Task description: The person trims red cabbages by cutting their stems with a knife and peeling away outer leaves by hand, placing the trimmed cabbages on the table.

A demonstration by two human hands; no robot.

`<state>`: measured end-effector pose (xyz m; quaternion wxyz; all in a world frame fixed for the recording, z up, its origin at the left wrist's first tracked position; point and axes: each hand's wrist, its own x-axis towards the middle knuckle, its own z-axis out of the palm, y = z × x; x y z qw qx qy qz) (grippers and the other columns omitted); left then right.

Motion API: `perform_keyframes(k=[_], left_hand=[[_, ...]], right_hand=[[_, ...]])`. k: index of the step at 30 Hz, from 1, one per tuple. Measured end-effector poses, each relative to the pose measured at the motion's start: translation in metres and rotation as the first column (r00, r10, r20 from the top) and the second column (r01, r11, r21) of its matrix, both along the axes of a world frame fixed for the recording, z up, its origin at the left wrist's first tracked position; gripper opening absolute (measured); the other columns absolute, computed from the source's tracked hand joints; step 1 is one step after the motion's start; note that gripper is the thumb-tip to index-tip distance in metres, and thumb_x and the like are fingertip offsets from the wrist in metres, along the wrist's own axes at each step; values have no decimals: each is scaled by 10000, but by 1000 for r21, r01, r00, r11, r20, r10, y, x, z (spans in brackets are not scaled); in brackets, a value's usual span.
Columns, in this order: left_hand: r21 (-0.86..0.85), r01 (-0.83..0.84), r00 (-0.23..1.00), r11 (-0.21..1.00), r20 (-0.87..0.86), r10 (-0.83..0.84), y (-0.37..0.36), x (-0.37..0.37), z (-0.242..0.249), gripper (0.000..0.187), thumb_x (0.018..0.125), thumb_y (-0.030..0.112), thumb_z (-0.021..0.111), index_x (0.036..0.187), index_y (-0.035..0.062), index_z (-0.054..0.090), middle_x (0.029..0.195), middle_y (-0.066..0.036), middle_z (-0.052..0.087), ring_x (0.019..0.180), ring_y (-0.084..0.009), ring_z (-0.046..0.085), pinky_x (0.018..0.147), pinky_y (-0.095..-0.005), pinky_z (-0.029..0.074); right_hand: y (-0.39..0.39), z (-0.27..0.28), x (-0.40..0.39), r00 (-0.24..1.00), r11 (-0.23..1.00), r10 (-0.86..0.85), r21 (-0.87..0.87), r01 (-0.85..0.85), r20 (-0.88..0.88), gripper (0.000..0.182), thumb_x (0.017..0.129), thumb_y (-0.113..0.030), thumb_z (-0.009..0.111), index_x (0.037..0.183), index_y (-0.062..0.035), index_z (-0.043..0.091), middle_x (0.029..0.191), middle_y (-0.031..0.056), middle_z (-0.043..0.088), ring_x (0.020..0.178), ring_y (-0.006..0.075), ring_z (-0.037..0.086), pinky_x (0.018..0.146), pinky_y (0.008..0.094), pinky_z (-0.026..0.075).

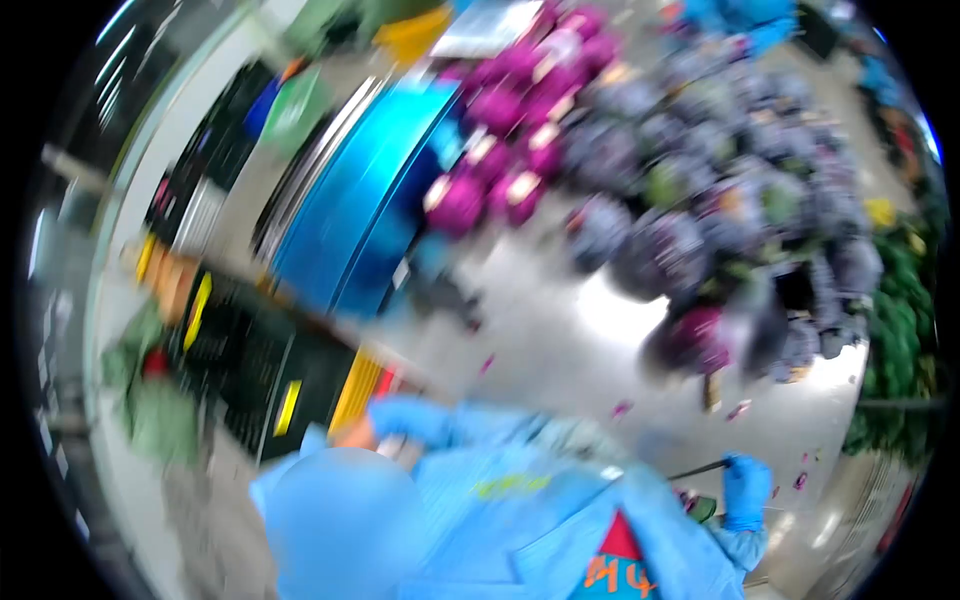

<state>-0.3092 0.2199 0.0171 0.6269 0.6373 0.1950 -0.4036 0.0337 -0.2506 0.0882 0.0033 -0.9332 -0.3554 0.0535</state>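
Observation:
At the lower right, my right hand (746, 492) in a blue glove is closed around a slim dark tool, apparently a knife (697, 469), pointing left over the metal table's near edge. Dark green and purple leaf bits (700, 507) lie just below it. A blue sleeve (450, 425) crosses in front of my blue coat; the left hand's fingers are smeared and cannot be made out. Beyond, untrimmed red cabbages (660, 250) with dull outer leaves are heaped on the metal table (540, 330). Bright purple peeled cabbages (500, 105) form another pile. One cabbage (700, 340) lies nearest me.
A large blue bin (350, 190) stands left of the table. Dark crates with yellow labels (245, 350) are stacked at left. Green leaves (893, 340) are piled at right. Someone in blue (745, 20) is across the table. Purple scraps (622, 409) dot the metal.

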Motion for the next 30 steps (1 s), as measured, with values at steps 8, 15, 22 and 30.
perform_keyframes(k=[8, 15, 22, 30], left_hand=[[-89, -3, 997, 996, -75, -4, -2, 13, 56, 351, 901, 218, 602, 1176, 2, 635, 1079, -136, 674, 1030, -187, 618, 902, -307, 475], [45, 60, 993, 997, 95, -64, -68, 2, 35, 385, 887, 299, 572, 1173, 53, 646, 1096, -170, 677, 981, -279, 649, 881, -361, 478], [-3, -107, 964, 994, 243, 104, -76, 75, 41, 386, 891, 302, 572, 1180, 57, 642, 1109, -165, 675, 997, -278, 644, 887, -362, 475], [64, 31, 945, 997, 324, -50, -61, 102, 58, 387, 895, 306, 571, 1188, 62, 638, 1124, -161, 673, 1016, -277, 638, 894, -363, 471]], right_hand=[[-5, 9, 5, 968, 996, -46, 63, 64, -247, 184, 730, -40, 634, 874, -97, 732, 815, 114, 671, 827, 315, 630, 741, 401, 489], [-20, -23, -56, 423, 937, 108, -50, -346, -900, 184, 731, -166, 643, 900, -137, 711, 746, 147, 642, 726, 355, 632, 659, 452, 502], [50, -43, -80, 426, 967, 116, 4, -255, -897, 230, 738, -159, 642, 964, -140, 682, 797, 152, 642, 766, 353, 630, 677, 453, 503], [89, -60, -84, 465, 984, 173, 132, -119, -868, 291, 747, -151, 640, 1037, -142, 649, 855, 157, 642, 812, 350, 628, 698, 455, 503]])
